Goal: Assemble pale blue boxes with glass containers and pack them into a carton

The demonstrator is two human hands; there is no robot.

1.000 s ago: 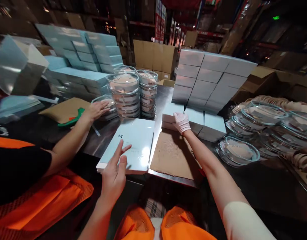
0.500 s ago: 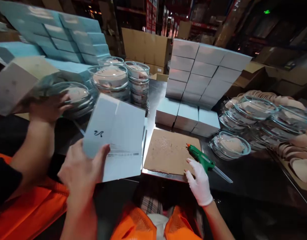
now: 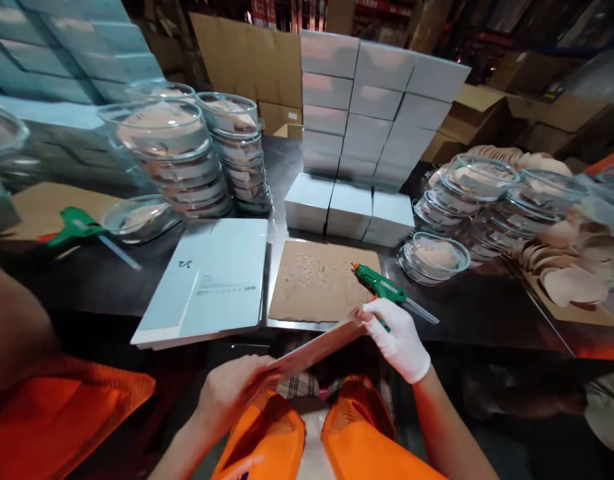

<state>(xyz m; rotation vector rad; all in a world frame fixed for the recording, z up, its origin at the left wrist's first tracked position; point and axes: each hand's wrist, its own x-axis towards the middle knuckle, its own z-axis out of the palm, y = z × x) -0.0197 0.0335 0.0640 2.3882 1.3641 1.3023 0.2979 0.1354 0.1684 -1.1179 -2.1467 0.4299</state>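
A thin flat brown cardboard sheet hangs edge-on over the lap, below the table edge, pinched between the bare left hand and white-gloved right hand, apparently being readied, needing steady squaring next.

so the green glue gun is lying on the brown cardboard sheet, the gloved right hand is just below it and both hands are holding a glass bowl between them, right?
Not quite. The head view shows the left hand and the gloved right hand holding a thin flat board edge-on between them, not a glass bowl. The rest stands: the green glue gun lies on the brown cardboard sheet, just above the right hand.
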